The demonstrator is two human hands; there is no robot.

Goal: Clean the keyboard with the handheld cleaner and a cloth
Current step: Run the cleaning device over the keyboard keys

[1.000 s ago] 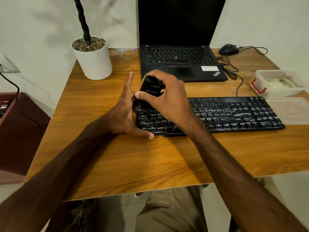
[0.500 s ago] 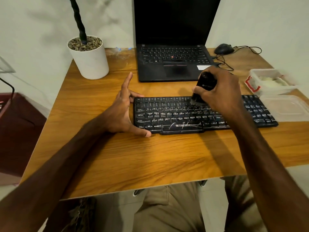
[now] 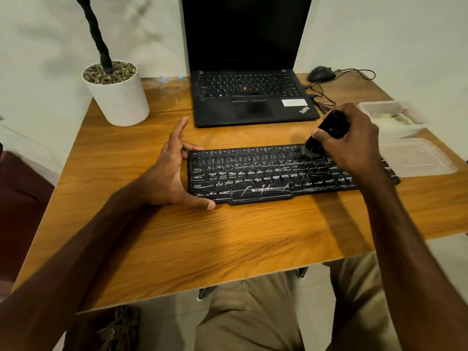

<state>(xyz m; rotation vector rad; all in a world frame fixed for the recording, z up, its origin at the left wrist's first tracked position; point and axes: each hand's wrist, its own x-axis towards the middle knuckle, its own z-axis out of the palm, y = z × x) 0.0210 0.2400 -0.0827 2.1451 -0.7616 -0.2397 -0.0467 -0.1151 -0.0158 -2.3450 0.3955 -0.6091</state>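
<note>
- The keyboard (image 3: 266, 173) is black and lies flat on the wooden table (image 3: 228, 236), just in front of the laptop (image 3: 250, 97). Its keys are streaked with pale scuffs and smears — heaviest along the bottom row around the space bar, where a white brand name shows.
- The right hand (image 3: 354, 145) is closed around the handheld cleaner (image 3: 329, 133), a short black cylinder. It is tilted, its lower end pressed onto the top key rows toward the keyboard's right side; that tip is blurred.
- The left hand (image 3: 167, 176) is open and holds nothing — the thumb lies against the keyboard's front left corner, the fingers reach around its left edge, and the index finger points up and away.
- A white pot (image 3: 119, 97) with pebbles and a dark twisted stem stands at the table's back left.
- A black mouse (image 3: 320, 74) with tangled cables sits right of the laptop.
- 2 clear plastic pieces sit at the right edge: a tub (image 3: 395, 115) with something pale inside, and a lid (image 3: 417, 158) nearer the keyboard.
</note>
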